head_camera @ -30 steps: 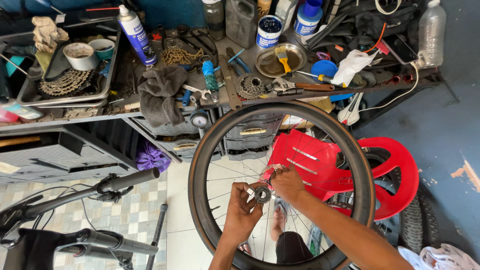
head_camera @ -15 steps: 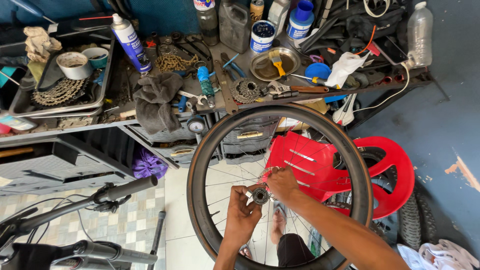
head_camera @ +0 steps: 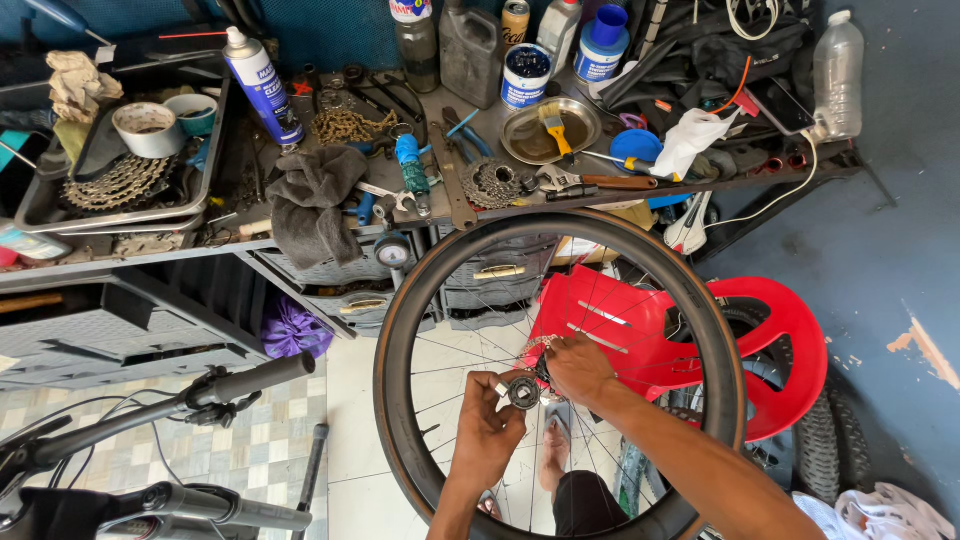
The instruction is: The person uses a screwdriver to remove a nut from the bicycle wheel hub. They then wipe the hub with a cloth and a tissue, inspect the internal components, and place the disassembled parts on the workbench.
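A bicycle wheel (head_camera: 400,330) stands upright in front of the person, its hub (head_camera: 523,392) at the centre of the spokes. The left hand (head_camera: 487,428) pinches the hub's near end with closed fingers, and the right hand (head_camera: 577,366) grips its far side through the spokes. Behind the rim lies a red plastic chair (head_camera: 770,330); above it a cluttered workbench (head_camera: 440,215) carries a cassette (head_camera: 492,182), a grey rag (head_camera: 312,205) and a spray can (head_camera: 258,82). Handlebars (head_camera: 180,400) jut in at lower left.

Both forearms reach forward, converging. The left hand (head_camera: 487,415) curls with fingertips pinched; the right hand (head_camera: 578,366) bends at the wrist, fingers closed.
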